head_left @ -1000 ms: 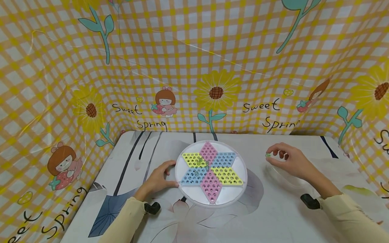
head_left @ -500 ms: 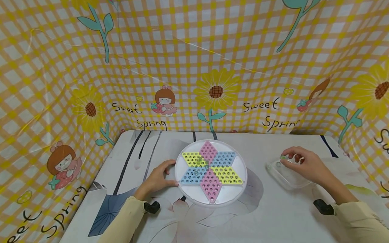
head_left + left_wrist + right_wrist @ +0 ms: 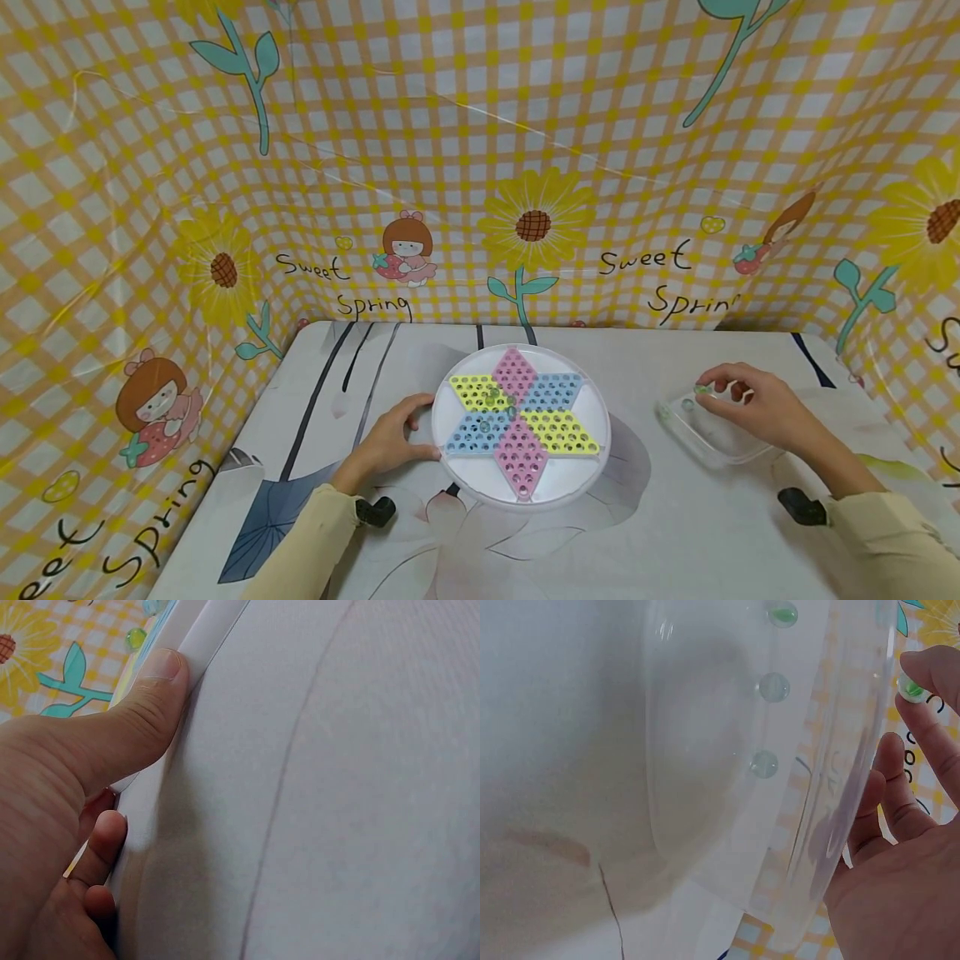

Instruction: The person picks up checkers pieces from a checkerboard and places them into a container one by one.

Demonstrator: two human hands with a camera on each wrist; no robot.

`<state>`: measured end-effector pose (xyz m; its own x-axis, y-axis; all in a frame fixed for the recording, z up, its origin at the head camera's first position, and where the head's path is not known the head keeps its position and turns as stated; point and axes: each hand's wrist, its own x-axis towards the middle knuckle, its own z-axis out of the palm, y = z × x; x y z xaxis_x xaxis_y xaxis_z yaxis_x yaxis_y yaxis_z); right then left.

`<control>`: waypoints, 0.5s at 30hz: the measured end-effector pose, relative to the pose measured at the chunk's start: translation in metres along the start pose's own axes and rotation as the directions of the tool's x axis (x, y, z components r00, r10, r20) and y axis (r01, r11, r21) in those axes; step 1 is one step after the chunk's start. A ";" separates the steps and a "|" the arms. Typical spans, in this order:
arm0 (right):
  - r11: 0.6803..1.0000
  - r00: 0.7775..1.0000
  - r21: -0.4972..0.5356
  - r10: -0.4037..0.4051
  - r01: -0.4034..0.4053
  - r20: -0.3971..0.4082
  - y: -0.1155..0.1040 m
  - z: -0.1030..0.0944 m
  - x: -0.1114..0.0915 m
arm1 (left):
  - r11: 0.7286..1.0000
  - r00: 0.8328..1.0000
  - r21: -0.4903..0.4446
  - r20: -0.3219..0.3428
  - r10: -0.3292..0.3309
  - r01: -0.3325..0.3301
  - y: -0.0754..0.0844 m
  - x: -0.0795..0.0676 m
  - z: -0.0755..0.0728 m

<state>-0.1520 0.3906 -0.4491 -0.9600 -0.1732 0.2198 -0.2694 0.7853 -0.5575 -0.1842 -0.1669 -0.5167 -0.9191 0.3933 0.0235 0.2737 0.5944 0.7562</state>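
Observation:
A round white Chinese checkers board (image 3: 562,483) with a pink, yellow and blue star stands mid-table. Several clear marbles sit in its holes, mostly left of the star's centre. My left hand (image 3: 390,437) holds the board's left edge; in the left wrist view the thumb (image 3: 142,712) presses against the rim, and two other fingers lie loosely curled below. My right hand (image 3: 750,404) is over a clear plastic box (image 3: 720,460), pinching a marble with a green swirl (image 3: 913,688) between thumb and forefinger. Three more marbles (image 3: 774,687) show in a row inside the box.
A pale tablecloth with flower and line prints covers the table (image 3: 525,558). Yellow checked fabric (image 3: 465,167) with sunflowers rises behind the table and along both sides. A dark device (image 3: 802,506) sits at my right wrist, another (image 3: 375,512) at my left.
My right hand, pinching the green-swirled marble, has moved right from the box's left edge to above it, then nearly stopped. The left hand and board have stayed put.

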 end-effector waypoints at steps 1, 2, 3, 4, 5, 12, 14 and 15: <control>1.000 1.000 -0.003 0.004 -0.004 0.004 0.000 0.000 0.000 | 1.000 1.000 0.000 0.000 -0.002 0.002 0.000 0.000 0.000; 1.000 1.000 -0.006 0.006 -0.006 0.007 0.001 0.000 0.001 | 1.000 1.000 0.002 0.000 -0.005 0.005 0.000 0.000 0.000; 1.000 1.000 -0.009 0.008 -0.008 0.009 0.001 0.001 0.001 | 1.000 1.000 0.002 -0.001 -0.007 0.007 0.000 0.000 0.000; 1.000 1.000 -0.011 0.009 -0.009 0.014 0.002 0.001 0.002 | 1.000 1.000 0.002 0.000 -0.009 0.009 0.000 0.000 0.000; 1.000 1.000 -0.014 0.013 -0.013 0.019 0.002 0.001 0.002 | 1.000 1.000 0.004 -0.001 -0.011 0.011 0.000 0.000 0.000; 0.998 0.996 -0.030 0.052 -0.050 0.072 0.004 0.003 0.003 | 1.000 1.000 0.004 -0.001 -0.013 0.013 0.000 0.000 0.000; 0.998 0.995 -0.034 0.060 -0.057 0.079 0.004 0.003 0.004 | 1.000 1.000 0.004 0.000 -0.011 0.011 -0.001 0.000 0.000; 0.998 0.995 -0.035 0.061 -0.058 0.080 0.004 0.004 0.004 | 1.000 1.000 0.004 -0.001 -0.010 0.010 -0.001 0.000 0.000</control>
<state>-0.1569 0.3910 -0.4534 -0.9776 -0.1720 0.1212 -0.2104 0.8145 -0.5407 -0.1846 -0.1672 -0.5174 -0.9222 0.3864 0.0167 0.2656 0.6014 0.7535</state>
